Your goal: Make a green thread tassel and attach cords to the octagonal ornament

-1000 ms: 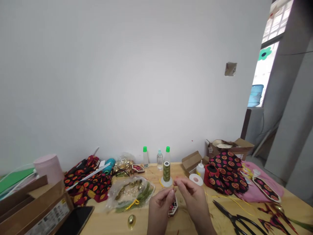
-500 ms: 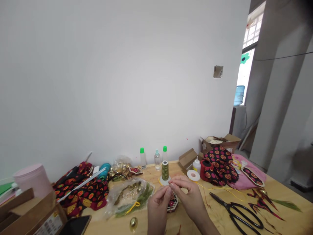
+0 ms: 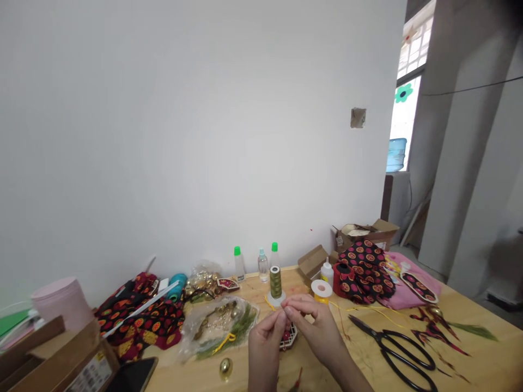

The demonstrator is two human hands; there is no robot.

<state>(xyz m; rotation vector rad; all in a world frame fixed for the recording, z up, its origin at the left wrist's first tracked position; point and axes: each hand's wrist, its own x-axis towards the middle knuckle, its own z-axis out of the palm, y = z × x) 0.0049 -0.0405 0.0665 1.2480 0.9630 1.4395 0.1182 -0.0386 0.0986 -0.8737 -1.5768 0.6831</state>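
My left hand (image 3: 265,340) and my right hand (image 3: 312,326) meet fingertip to fingertip above the wooden table (image 3: 327,375). Both pinch closed, and whatever lies between the fingertips is too small to make out. Under them, partly hidden by my fingers, lies a dark red patterned piece with a pale lattice edge (image 3: 288,338). Just beyond the fingertips stands a spool of olive-green thread (image 3: 276,283). A spool of yellow thread (image 3: 321,294) sits to its right, its yellow strand trailing across the table.
Black scissors (image 3: 392,348) lie at right, near red-black scraps (image 3: 437,329). A gold bell-like ornament (image 3: 225,368) and a plastic bag of trimmings (image 3: 216,324) are at left. Bottles (image 3: 263,268) line the wall. Patterned cloth (image 3: 365,272) and cardboard boxes (image 3: 73,354) flank both sides.
The view has shifted slightly. The yellow thread spool has turned, so more of its yellow winding shows. My hands keep the same pinched pose.
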